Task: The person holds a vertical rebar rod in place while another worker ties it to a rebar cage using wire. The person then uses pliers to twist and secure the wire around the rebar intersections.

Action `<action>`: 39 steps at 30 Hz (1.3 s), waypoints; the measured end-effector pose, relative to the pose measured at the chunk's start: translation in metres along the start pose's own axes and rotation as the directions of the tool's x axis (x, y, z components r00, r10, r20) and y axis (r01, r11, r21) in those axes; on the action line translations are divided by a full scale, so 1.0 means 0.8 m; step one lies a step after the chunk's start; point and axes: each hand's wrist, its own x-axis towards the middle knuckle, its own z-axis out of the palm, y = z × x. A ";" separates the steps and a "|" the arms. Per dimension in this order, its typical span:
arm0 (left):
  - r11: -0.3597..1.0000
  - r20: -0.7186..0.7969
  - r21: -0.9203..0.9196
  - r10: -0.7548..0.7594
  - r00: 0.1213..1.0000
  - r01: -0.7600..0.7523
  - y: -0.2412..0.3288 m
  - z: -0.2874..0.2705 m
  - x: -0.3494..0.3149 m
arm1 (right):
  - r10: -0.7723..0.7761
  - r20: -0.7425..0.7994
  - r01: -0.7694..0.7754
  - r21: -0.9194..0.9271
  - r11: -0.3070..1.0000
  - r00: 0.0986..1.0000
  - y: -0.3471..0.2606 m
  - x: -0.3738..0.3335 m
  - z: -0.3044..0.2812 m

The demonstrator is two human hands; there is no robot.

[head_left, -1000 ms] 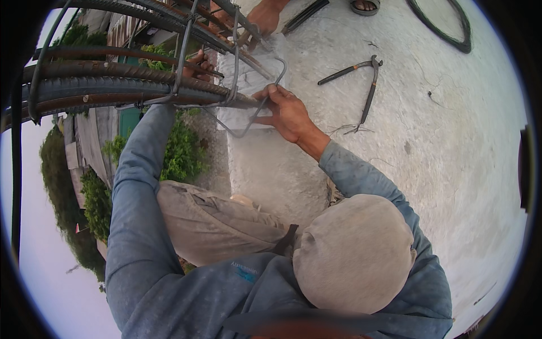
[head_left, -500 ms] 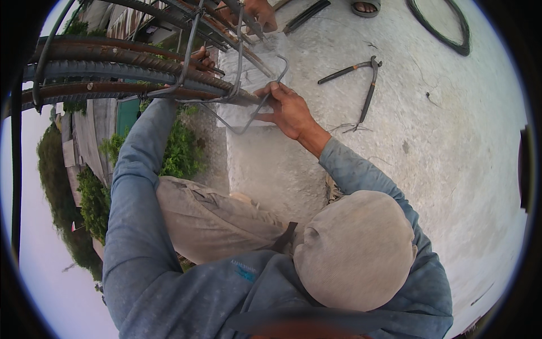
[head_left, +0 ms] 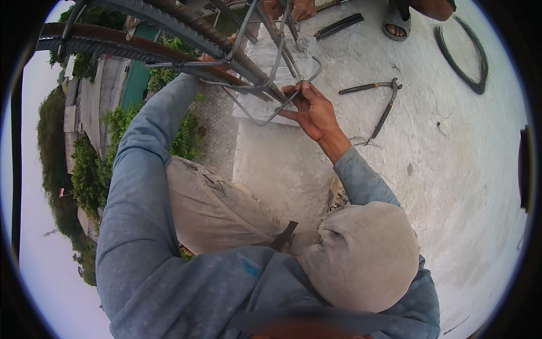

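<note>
A cage of ribbed, rusty steel bars [head_left: 121, 50] comes in from the upper left, ringed by bent grey stirrups. At the bars' ends, my right hand [head_left: 318, 114] pinches a square-bent steel stirrup [head_left: 232, 100] between thumb and fingers. The stirrup sits tilted around the bar ends. My left arm reaches up to the cage's underside. Only a little of my left hand [head_left: 213, 59] shows between the bars; its fingers are hidden. Another person's hands [head_left: 302, 9] are at the far side of the cage.
On the pale concrete slab [head_left: 451, 169] lie pincers [head_left: 389, 104] with dark handles, a coil of dark wire [head_left: 479, 70] and a bundle of dark strands [head_left: 340, 26]. A sandalled foot [head_left: 397, 27] stands at the far edge. Left of the slab are green shrubs [head_left: 189, 135] and lower ground.
The view has shifted, so the cage, tools and slab sit farther right and lower. My right hand keeps its pinch on the stirrup. More of the other person's leg shows.
</note>
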 end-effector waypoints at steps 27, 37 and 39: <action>0.870 0.216 -0.420 -0.180 0.960 0.258 0.027 0.039 -0.027 | 0.012 0.013 -0.012 0.028 1.000 1.000 0.001 0.002 -0.008; 0.881 0.140 -0.410 -0.194 0.971 0.236 0.028 0.046 -0.031 | 0.007 -0.001 -0.007 0.006 1.000 1.000 -0.004 -0.003 -0.002; 0.889 0.156 -0.399 -0.175 0.972 0.224 0.027 0.045 -0.029 | -0.002 0.002 0.002 0.006 1.000 1.000 -0.004 -0.002 -0.001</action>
